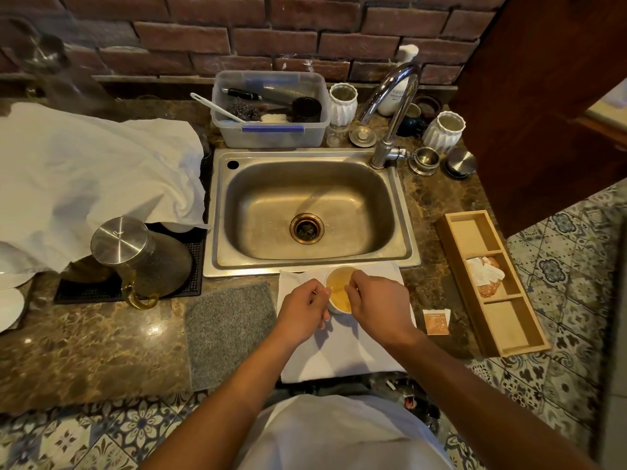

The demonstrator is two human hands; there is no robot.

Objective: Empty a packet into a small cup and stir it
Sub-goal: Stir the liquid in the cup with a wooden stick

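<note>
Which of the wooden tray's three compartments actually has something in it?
The middle compartment of the wooden tray: it holds a few packets, white and orange. The ones on either side of it show only bare wood.

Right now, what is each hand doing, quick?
Left hand: closed against the side of the small cup, steadying it.
Right hand: fingers pinched over the cup; what they hold cannot be told.

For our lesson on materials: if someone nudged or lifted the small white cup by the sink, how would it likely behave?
The small white cup looks ceramic, so probably rigid and breakable. It holds amber liquid near the rim, so a push would likely spill it. The white cloth beneath it might slide.
</note>
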